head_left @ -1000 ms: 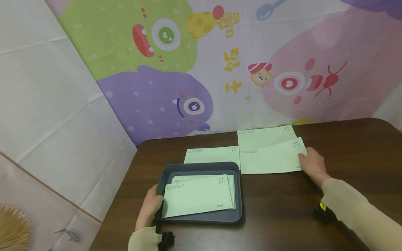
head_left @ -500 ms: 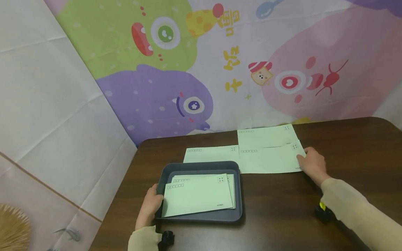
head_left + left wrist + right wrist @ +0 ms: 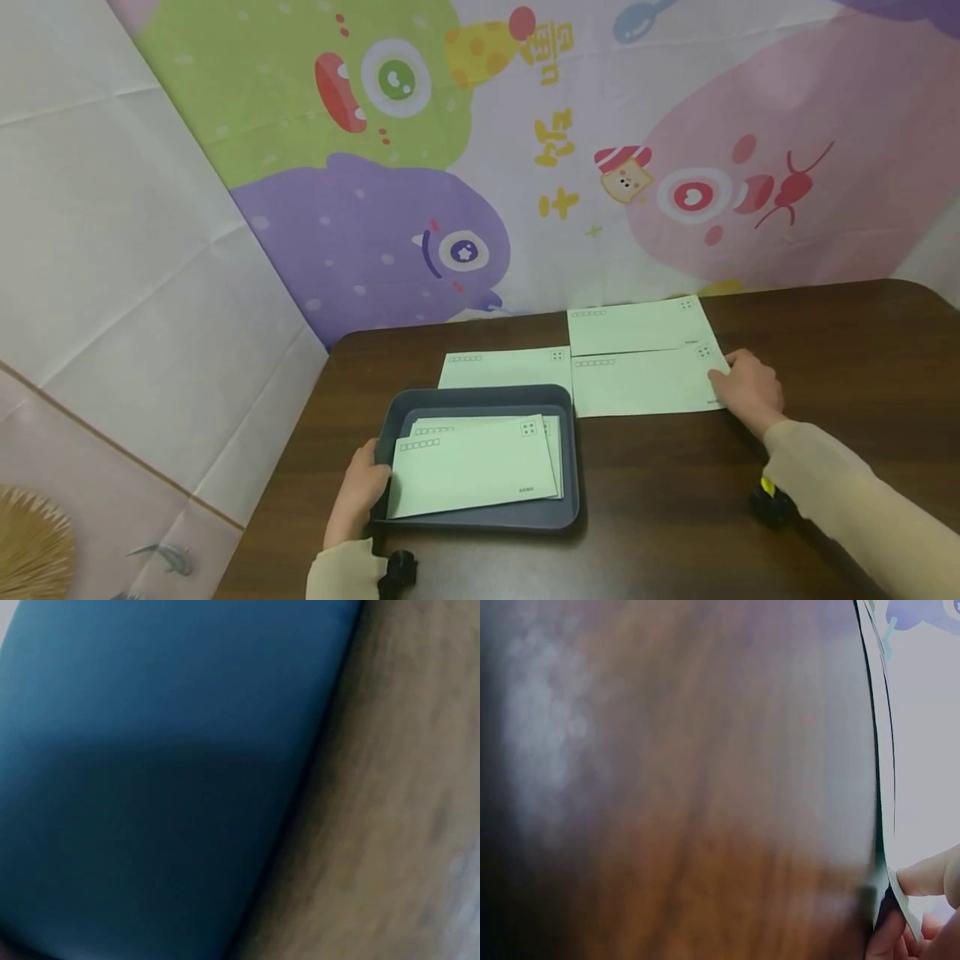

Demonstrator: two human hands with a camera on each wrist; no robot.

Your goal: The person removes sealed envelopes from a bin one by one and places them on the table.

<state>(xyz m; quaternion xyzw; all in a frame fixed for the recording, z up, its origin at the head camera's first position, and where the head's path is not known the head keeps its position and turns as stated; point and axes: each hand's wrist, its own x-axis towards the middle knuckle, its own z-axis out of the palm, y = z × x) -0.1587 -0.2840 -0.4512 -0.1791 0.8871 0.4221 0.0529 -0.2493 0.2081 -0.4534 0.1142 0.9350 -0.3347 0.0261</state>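
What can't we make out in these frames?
Count of lower envelopes: head view, covered by the top envelope.
Near part of the rear envelope: head view, behind the tray.
Left hand, most fingers: head view, hidden by the hand itself and the tray.
Corner print on the held envelope: head view, too small.
Rest of the right hand: right wrist view, cut off by the frame edge.
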